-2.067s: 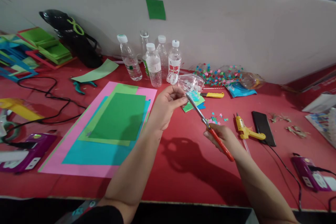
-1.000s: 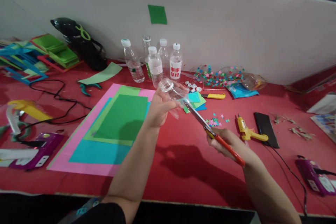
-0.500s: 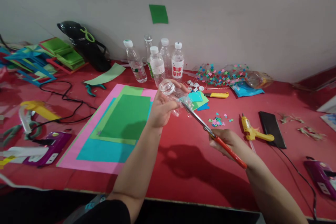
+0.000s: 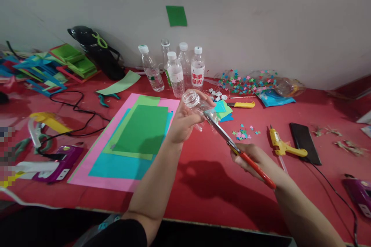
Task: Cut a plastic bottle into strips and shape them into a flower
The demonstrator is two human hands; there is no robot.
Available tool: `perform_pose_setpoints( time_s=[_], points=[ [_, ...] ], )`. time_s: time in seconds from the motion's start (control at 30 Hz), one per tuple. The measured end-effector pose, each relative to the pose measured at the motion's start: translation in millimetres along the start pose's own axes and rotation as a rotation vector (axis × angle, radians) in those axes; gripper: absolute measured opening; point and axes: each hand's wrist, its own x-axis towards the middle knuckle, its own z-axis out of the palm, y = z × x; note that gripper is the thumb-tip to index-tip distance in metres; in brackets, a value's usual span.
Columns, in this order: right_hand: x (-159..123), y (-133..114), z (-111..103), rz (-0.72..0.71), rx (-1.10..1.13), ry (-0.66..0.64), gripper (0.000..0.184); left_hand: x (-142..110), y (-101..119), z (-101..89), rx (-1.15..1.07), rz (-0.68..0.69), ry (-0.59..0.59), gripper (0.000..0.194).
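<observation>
My left hand [image 4: 183, 121] is wrapped round a clear plastic bottle top [image 4: 191, 99], its threaded neck tilted up and its lower part cut into loose strips. My right hand [image 4: 251, 158] grips a pair of scissors [image 4: 256, 168] by the red handles. The scissor blades point up and left, with their tips at the cut plastic beside my left thumb. Whether plastic lies between the blades is hard to make out. Both hands are held above the red table [image 4: 203, 197].
Several bottles [image 4: 176, 77] stand at the back. Stacked coloured paper [image 4: 142, 129] lies on the left. Star confetti [image 4: 243, 133], a yellow craft knife [image 4: 243, 105], a yellow glue gun [image 4: 285, 147] and a black phone [image 4: 305, 142] lie to the right. A black flask [image 4: 98, 54] leans against the wall.
The whole scene has shifted slightly right as the camera moved. My left hand and the bottle top have come a little closer to the scissors, which look somewhat more closed.
</observation>
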Motion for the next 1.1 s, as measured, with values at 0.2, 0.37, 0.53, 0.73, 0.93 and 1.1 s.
perform_pose_setpoints(
  time_s=[0.2,0.37,0.53,0.73,0.93,1.1],
  points=[
    [-0.4,10.3,5.6,0.023,0.017,0.017,0.05,0.6,-1.8,0.1,0.026,0.007,0.034,0.035],
    [0.5,3.7,4.2,0.049,0.011,0.025,0.052,0.3,-1.0,0.0,0.004,0.032,0.012,0.037],
    [-1.6,0.9,1.8,-0.023,0.046,0.01,0.05,-2.2,-0.4,-0.1,-0.006,0.033,-0.056,0.036],
    [-3.3,5.7,5.2,0.001,0.039,0.018,0.05,-2.7,-2.1,-1.2,0.017,0.0,-0.061,0.036],
    [-1.6,1.3,3.7,0.013,0.013,0.036,0.053,-2.3,-2.0,-1.7,0.03,-0.011,-0.05,0.036],
    [-2.5,0.3,0.6,0.009,0.009,0.024,0.051,-2.9,-1.0,-1.6,0.037,0.012,-0.075,0.038]
  ],
)
